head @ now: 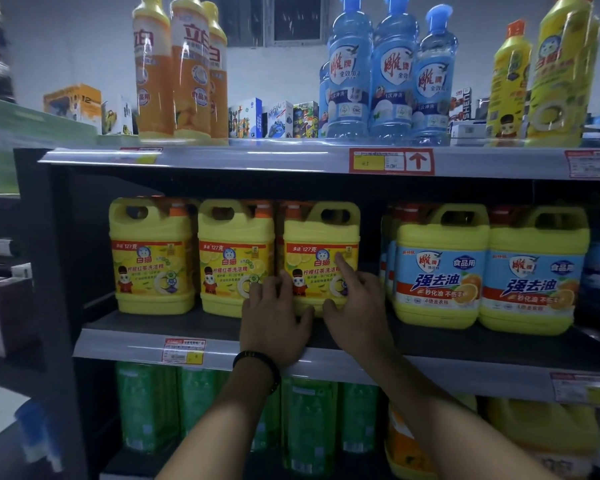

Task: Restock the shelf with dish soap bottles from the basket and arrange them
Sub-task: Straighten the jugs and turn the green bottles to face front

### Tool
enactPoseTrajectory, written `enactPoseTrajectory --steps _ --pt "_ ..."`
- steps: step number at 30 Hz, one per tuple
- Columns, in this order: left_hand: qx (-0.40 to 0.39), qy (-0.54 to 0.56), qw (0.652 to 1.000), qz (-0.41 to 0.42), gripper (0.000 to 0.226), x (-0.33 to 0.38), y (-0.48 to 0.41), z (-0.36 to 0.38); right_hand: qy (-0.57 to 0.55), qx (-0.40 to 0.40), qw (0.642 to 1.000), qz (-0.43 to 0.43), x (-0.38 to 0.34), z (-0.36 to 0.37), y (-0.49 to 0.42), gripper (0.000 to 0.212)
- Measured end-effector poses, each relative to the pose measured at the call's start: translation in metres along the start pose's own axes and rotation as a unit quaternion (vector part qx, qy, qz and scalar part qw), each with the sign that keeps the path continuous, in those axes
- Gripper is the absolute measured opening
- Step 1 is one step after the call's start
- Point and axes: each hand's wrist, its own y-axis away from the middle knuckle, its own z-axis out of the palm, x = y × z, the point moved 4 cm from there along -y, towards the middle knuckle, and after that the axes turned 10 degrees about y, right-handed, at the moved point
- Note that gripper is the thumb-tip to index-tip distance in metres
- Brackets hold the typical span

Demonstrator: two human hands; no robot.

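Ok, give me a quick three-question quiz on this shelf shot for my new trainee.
1. True or false: the left hand and right hand both touch the same yellow jug.
2. Which wrist wears the black band? A left, B right.
3. How many yellow-label jugs front the middle shelf, left of the blue-label jugs?
Key: 1 true; 2 A; 3 three.
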Motion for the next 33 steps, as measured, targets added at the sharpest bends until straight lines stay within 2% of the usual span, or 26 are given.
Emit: enactPoseTrajectory --steps 3,6,10,15,18,20,23,26,29,32,33 --pt "0.012 0.055 0.998 -0.005 0.070 0.002 0.003 -0.006 0.021 0.007 1.000 0.000 -0.007 -0.004 0.003 0.086" --pt "0.056 0.159 0.986 0.004 0.048 -0.008 0.007 -0.022 0.032 0.041 0.998 -0.027 -0.021 -0.011 0.006 0.068" --pt "0.146 0.113 0.983 0.003 0.034 -0.052 0.013 -0.061 -0.039 -0.007 0.998 -0.043 -0.054 -0.005 0.008 0.048" --pt "0.184 0.097 0.978 -0.016 0.055 -0.100 0.007 -0.085 -0.167 -0.097 0.981 0.011 -0.091 0.018 0.007 0.043" --pt "0.167 0.118 0.978 -0.043 0.062 -0.108 0.012 -0.076 -0.222 -0.144 0.963 0.044 -0.105 0.035 0.003 0.053" --pt "0.165 0.129 0.977 -0.052 0.063 -0.112 0.014 -0.073 -0.237 -0.148 0.957 0.078 -0.111 0.042 -0.001 0.063" --pt "0.147 0.119 0.981 -0.029 0.062 -0.114 0.012 -0.071 -0.260 -0.155 0.947 0.103 -0.118 0.048 -0.006 0.085" --pt "0.127 0.110 0.985 -0.027 0.060 -0.115 0.011 -0.070 -0.293 -0.174 0.933 0.119 -0.123 0.052 -0.008 0.093" --pt "0.123 0.127 0.983 -0.041 0.059 -0.116 0.011 -0.068 -0.334 -0.181 0.914 0.141 -0.123 0.055 -0.008 0.086" --pt "0.121 0.140 0.981 -0.062 0.055 -0.116 0.012 -0.068 -0.368 -0.157 0.904 0.152 -0.122 0.053 -0.010 0.058" --pt "0.119 0.139 0.981 -0.069 0.056 -0.115 0.012 -0.067 -0.371 -0.155 0.903 0.151 -0.122 0.051 -0.010 0.054"
